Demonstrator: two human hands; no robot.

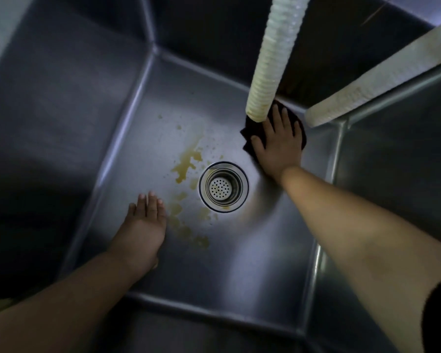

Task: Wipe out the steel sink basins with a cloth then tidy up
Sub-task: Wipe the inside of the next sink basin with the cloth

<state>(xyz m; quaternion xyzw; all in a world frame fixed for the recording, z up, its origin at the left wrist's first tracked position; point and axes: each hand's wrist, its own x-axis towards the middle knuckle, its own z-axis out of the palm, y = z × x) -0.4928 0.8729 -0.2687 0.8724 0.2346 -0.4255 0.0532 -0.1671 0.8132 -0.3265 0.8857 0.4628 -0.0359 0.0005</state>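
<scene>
While one cloth [301, 128] lies under the right hand [274, 146], two hoses [270, 54] hang.

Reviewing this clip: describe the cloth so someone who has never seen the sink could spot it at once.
Start at the round drain strainer in the steel basin floor, then look up and right to the far corner. The cloth lies flat under the right hand, below the ribbed white hose. It is the only dark, soft thing there.

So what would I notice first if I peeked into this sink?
Probably the yellow-brown stains splashed on the basin floor left of the round drain. Then the right hand pressing a dark cloth flat near the far corner, under a ribbed white hose.
</scene>
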